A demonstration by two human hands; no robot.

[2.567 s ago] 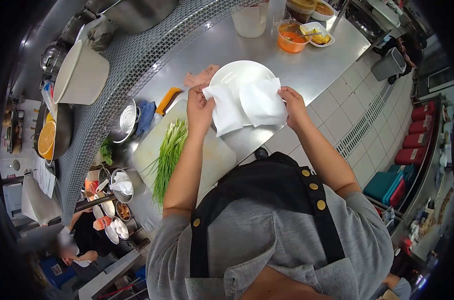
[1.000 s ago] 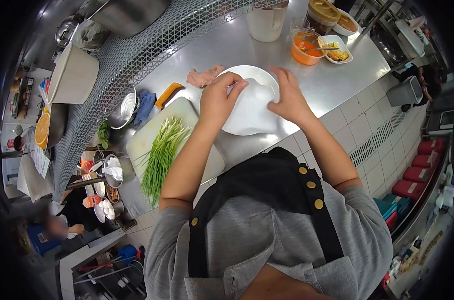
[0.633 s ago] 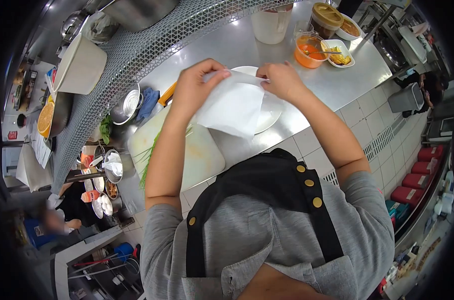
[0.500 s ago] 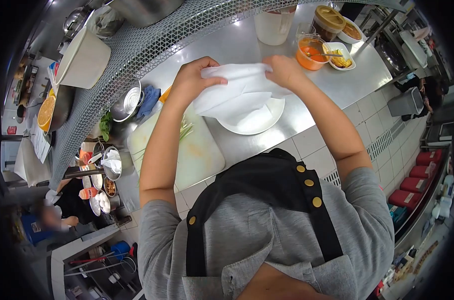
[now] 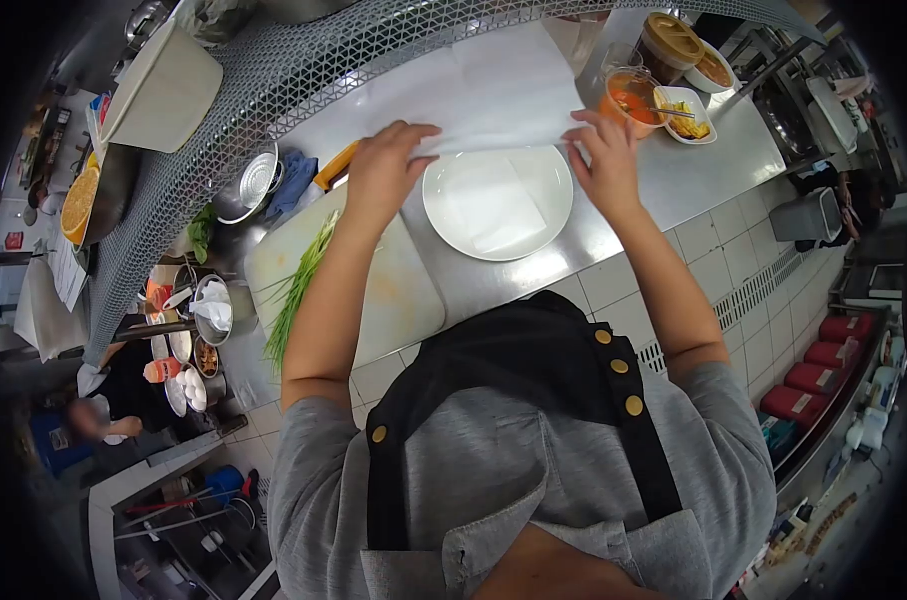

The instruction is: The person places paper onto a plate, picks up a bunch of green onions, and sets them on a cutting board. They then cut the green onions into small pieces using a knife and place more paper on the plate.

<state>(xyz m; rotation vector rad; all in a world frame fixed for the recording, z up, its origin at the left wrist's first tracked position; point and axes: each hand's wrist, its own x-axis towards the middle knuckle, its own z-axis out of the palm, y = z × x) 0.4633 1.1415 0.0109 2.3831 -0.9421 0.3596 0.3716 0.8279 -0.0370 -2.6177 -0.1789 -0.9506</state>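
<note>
Sheet (image 5: 504, 85) beyond plate (image 5: 446, 225); left hand (image 5: 379, 175) and right hand (image 5: 610, 165) half-curled at near corners, grip unclear; sideways slip could dip it in sauce (image 5: 632, 101), plate's far right.

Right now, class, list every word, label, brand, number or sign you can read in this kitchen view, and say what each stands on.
None can be read.
Red boxes: labels, too small.
Hanging paper: faint marks, too small.
Orange bottle: any lettering too blurred.
White sheet and white plate: no writing visible.
</note>
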